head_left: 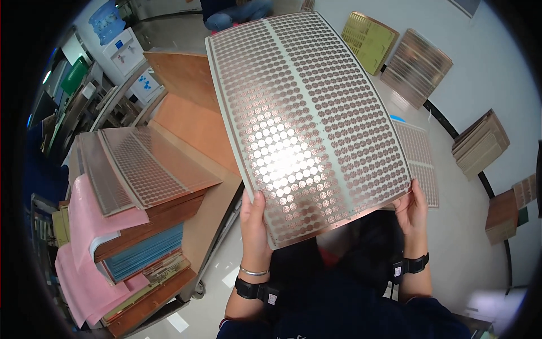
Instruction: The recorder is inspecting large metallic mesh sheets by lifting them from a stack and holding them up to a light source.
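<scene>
A large thin circuit board panel [330,147], covered in rows of small round copper pads with a pale strip down the middle, is held up tilted in front of me. Bright light glares off its lower left part. My left hand [255,223] grips its lower left edge, the thumb on the face. At the lower right corner my right hand [412,212] holds the edge, some of its fingers hidden behind the panel. To the left, similar panels [152,164] lie on top of a stack on a cart.
The wooden-backed cart [217,226] carries pink sheets [84,243] and blue sheets [147,254]. More panels [418,68] lean along the white wall at right; another panel [426,164] stands behind mine. A water dispenser [123,53] is far left. A seated person's legs [240,14] show at the top.
</scene>
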Tool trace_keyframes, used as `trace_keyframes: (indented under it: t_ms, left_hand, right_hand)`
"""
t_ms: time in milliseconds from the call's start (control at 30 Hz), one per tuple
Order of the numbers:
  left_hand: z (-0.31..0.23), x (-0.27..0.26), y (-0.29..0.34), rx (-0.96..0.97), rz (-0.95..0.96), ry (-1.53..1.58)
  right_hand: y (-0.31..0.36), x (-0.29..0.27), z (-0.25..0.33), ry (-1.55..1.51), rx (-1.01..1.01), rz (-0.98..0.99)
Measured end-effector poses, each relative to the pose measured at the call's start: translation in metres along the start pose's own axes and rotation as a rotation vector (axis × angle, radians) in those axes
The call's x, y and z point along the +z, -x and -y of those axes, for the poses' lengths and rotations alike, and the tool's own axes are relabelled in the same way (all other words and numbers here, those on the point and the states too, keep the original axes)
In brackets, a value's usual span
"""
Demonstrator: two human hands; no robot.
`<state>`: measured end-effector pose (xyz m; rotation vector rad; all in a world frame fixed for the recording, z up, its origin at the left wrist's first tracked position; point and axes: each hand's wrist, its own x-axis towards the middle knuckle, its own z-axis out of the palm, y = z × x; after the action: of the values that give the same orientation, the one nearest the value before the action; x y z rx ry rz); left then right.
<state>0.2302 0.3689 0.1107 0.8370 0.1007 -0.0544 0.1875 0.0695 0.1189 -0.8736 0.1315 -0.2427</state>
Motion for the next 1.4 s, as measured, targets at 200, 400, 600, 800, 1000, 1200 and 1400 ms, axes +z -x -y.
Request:
trace_keyframes:
  t_ms: [200,400,600,800,1000,1200,1400]
  left_hand:
    - [-0.005,0.001,0.000,0.045,-0.013,-0.026]
    - [-0.007,0.003,0.001,0.047,0.000,-0.021]
    - [-0.005,-0.003,-0.002,0.078,0.020,-0.009]
    - [-0.019,-0.004,-0.003,0.101,0.022,-0.100]
    - [-0.034,-0.008,-0.016,0.061,0.248,-0.228]
    - [-0.028,0.026,-0.017,0.059,0.332,0.543]
    - [0.026,0.043,0.005,-0.094,0.193,0.358]
  right_hand:
    - [0.006,0.003,0.001,0.037,-0.028,-0.011]
    - [0.009,0.002,0.001,0.043,-0.017,-0.001]
    - [0.010,0.007,0.002,0.062,-0.030,-0.019]
    - [0.006,-0.008,0.008,-0.003,0.068,0.004]
    - [0.011,-0.010,0.017,0.323,0.169,0.084]
    - [0.014,0.025,-0.009,-0.008,0.029,0.087]
    - [0.022,0.054,-0.045,-0.003,0.056,0.247]
